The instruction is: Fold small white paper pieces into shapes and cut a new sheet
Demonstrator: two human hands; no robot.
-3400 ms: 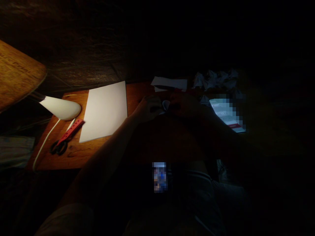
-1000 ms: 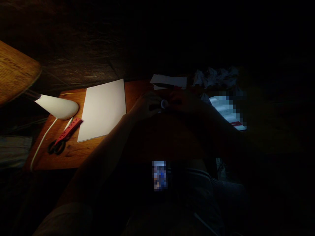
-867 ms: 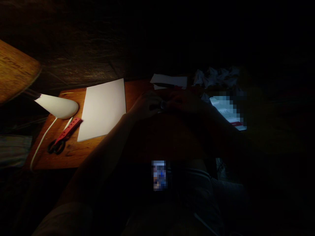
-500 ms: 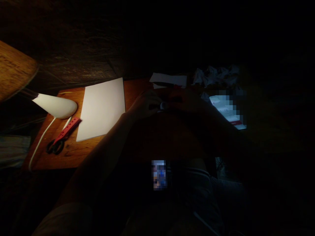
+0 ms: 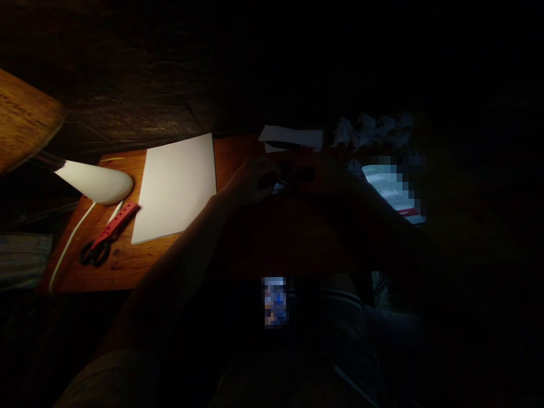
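Both hands meet over the dark middle of the table. My left hand [image 5: 250, 178] has its fingers bent round a small white piece of paper [image 5: 281, 186], pinching its left side. My right hand [image 5: 323, 177] lies against the other side of this paper with fingers curled, mostly lost in shadow. How the piece is folded is too dark to tell. Just beyond the hands are white paper strips [image 5: 297, 136] with a dark, slim tool [image 5: 283, 145] across them. Several crumpled or folded white paper pieces [image 5: 369, 129] stand at the back right.
On the wooden table [image 5: 138, 276], a white sheet stack [image 5: 176, 190] lies left of my hands. Scissors [image 5: 111, 229] with a red cover and black handles lie beside a white lamp base [image 5: 100, 182] and its cord [image 5: 70, 243]. A lit phone [image 5: 393, 195] rests at right.
The small piece of paper has turned slightly between my fingers, and my fingers have shifted a little. Everything else stays in place.
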